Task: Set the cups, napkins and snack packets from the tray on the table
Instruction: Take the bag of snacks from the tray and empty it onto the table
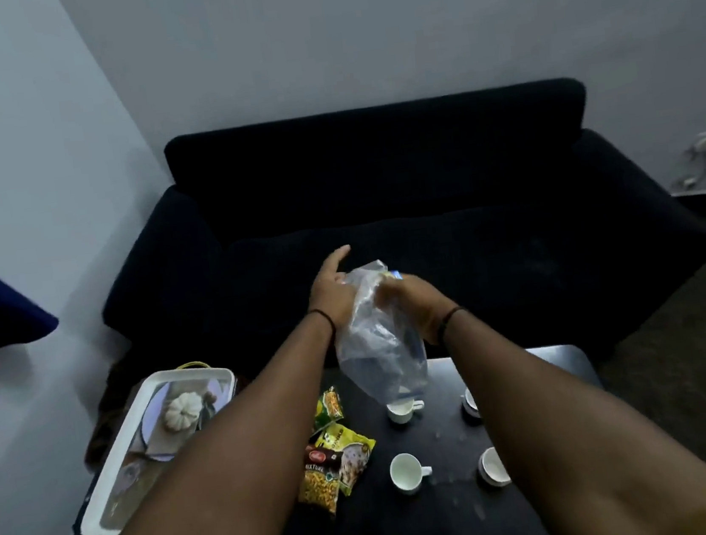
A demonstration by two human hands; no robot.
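Dark table before a black sofa: four white cups right of centre, snack packets toward its left edge, white tray off that edge. Above the far edge, right hand grips a clear plastic bag; left hand touches it, fingers loose.

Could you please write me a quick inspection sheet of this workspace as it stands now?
Surface: dark table, faint specks.
Job's things: four white cups and three snack packets on the table; napkins not seen laid out.
Clutter: white tray at the table's left edge.
Grippers: left hand and right hand hold a clear plastic bag above the table.
Cables: wall plug with cord.
Surroundings: dark sofa, pale walls.
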